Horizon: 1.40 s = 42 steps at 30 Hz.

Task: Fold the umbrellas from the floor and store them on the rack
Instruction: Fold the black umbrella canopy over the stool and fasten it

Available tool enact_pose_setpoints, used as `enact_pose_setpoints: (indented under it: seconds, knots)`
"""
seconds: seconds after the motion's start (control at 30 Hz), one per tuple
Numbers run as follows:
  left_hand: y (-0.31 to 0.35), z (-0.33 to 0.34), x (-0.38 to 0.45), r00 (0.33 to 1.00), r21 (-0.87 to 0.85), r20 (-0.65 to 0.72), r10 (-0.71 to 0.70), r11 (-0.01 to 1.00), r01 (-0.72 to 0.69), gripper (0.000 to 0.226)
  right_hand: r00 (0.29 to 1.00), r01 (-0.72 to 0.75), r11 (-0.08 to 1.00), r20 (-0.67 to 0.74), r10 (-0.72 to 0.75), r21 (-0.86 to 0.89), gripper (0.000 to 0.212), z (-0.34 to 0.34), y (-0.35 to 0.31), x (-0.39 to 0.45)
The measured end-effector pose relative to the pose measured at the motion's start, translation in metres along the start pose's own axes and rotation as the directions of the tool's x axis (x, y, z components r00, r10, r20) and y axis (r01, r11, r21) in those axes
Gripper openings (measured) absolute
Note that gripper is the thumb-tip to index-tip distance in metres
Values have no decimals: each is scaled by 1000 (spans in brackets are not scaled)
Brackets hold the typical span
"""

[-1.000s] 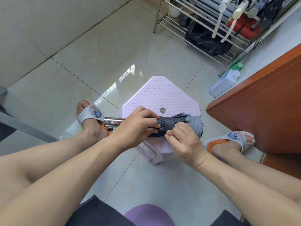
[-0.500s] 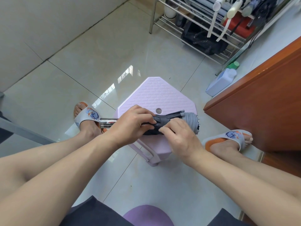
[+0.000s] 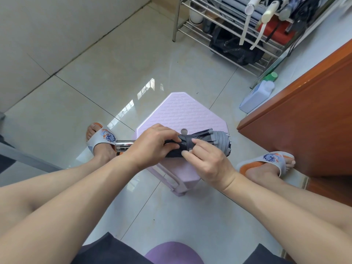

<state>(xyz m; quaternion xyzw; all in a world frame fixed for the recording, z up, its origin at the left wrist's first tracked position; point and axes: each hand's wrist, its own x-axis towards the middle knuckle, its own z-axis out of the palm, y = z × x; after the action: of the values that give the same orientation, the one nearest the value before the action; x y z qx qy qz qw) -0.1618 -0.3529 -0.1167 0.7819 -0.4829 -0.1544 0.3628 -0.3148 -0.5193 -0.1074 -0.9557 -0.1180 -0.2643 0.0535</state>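
Fingers (image 3: 192,147) of both hands grip the umbrella (image 3: 213,141) above the stool (image 3: 182,111), keeping its folds tight.

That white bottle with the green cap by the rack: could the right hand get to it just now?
Probably not at once: the right hand is pinching the umbrella, and the bottle stands well beyond it, though nothing blocks the path.

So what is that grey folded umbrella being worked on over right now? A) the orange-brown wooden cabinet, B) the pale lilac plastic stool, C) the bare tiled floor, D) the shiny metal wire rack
B: both hands, left hand and right hand, grip the grey folded umbrella directly above the pale lilac plastic stool, while the metal wire rack stands farther back.
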Motion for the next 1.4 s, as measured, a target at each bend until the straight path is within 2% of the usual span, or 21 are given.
enact_pose_setpoints:
  seconds: [0.13, 0.33, 0.43, 0.53, 0.6, 0.63, 0.67, 0.7, 0.73, 0.77, 0.8, 0.83, 0.87, 0.97, 1.03, 1.1, 1.17, 1.23, 1.27, 1.4]
  knots:
    - [2, 0, 0, 1000, -2, -13, 17, 1000, -17, 10, 997, 70, 997, -39, -71, -34, 29, -1, 9, -4]
    - [1, 2, -3, 998, 4, -24, 51, 999, -51, 11, 991, 135, 986, 35, -132, -96, 12, 1, 3, -7]
    - [2, 2, -2, 997, 13, -22, 70, 998, -69, 11, 996, 86, 992, 37, -83, -97, 12, 2, 3, -6]
    - [5, 6, -10, 990, 74, -22, 138, 988, -136, 9, 994, 53, 999, 92, -53, -3, 9, -9, 0, -7]
    - [9, 10, -22, 981, 123, -24, 191, 975, -187, 7, 995, -33, 994, 98, 22, 106, 13, -29, 2, -6]
    - [11, 11, -28, 975, 150, -30, 220, 965, -213, 6, 990, -129, 982, 77, 119, 139, 15, -41, 7, -4]
    - [12, 12, -32, 969, 180, -36, 243, 956, -233, 8, 963, -267, 951, 79, 258, 156, 15, -49, 14, 1]
    - [14, 13, -37, 963, 208, -41, 266, 945, -252, 10, 902, -428, 890, 135, 411, 154, 16, -54, 24, 5]
    - [16, 13, -42, 957, 227, -40, 287, 935, -271, 12, 807, -577, 805, 245, 537, 136, 21, -54, 35, 8]
    - [17, 13, -47, 951, 240, -36, 307, 926, -290, 15, 693, -687, 719, 396, 602, 110, 30, -51, 45, 8]
    - [18, 12, -52, 947, 255, -32, 321, 918, -302, 17, 603, -745, 659, 522, 603, 99, 35, -46, 49, 6]
    - [19, 11, -56, 944, 273, -36, 327, 912, -305, 20, 569, -764, 635, 586, 577, 116, 32, -41, 51, 4]
    - [20, 9, -60, 947, 284, -47, 319, 913, -294, 21, 590, -759, 632, 579, 564, 158, 25, -37, 50, 0]
    - [26, 3, -67, 964, 200, -104, 245, 955, -221, 15, 736, -664, 698, 397, 548, 267, 11, -39, 37, -10]
    - [29, -3, -64, 978, 35, -195, 80, 997, -74, 11, 815, -569, 779, 303, 493, 264, 12, -40, 28, -18]
    - [27, -10, -58, 945, -110, -285, -160, 985, 134, 14, 871, -480, 851, 228, 435, 213, 10, -41, 20, -28]
    - [23, -15, -55, 941, -81, -182, -285, 958, 275, 28, 918, -380, 917, 168, 358, 122, 14, -42, 13, -37]
    - [20, -15, -57, 964, 84, -28, -263, 961, 264, 37, 947, -304, 950, 128, 293, 69, 23, -42, 9, -43]
    - [20, -14, -59, 974, 132, -5, -225, 966, 224, 36, 954, -283, 957, 119, 274, 69, 25, -41, 9, -47]
    - [18, -13, -62, 993, 189, -41, -108, 975, 114, 23, 960, -258, 957, 141, 240, 129, 15, -36, 15, -61]
